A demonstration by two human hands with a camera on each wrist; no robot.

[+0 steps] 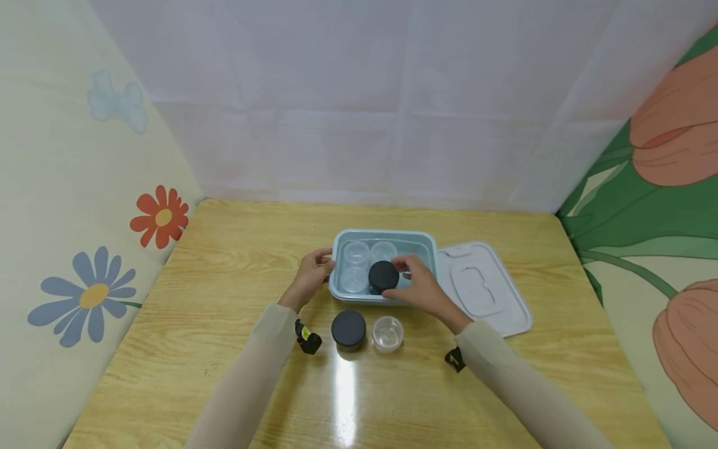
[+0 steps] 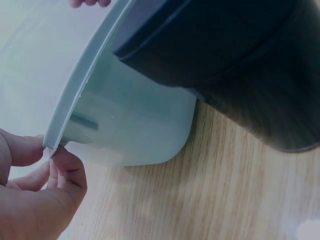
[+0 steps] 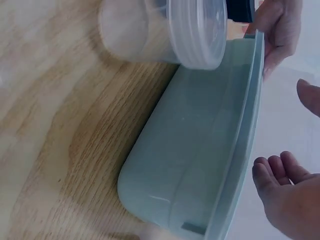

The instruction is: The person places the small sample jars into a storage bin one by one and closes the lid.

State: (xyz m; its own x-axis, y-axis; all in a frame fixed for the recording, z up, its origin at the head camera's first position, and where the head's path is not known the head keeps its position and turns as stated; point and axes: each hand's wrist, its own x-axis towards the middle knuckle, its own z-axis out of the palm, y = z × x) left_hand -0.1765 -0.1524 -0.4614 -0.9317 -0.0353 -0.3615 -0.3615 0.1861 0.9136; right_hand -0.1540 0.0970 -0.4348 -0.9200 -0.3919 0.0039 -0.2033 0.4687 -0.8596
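We see left hand (image 1: pixel 310 275) pinching rim of pale blue-green tub (image 2: pixel 135 125) between thumb and fingers; right hand (image 1: pixel 422 287) has thumb and fingers parted beside black-lidded jar (image 1: pixel 384 275) (whether they touch it, we cannot tell); that jar sits inside tub with three clear containers (image 1: pixel 354 279); nearer us, second dark jar (image 1: pixel 348 329) and clear cup (image 1: pixel 387 334) stand on wooden table (image 1: pixel 168 374); white lid (image 1: pixel 485 290) lies right of tub.

No readable text, pale mark (image 1: pixel 454 360) on right wrist camera (image 1: pixel 459 356) illegible
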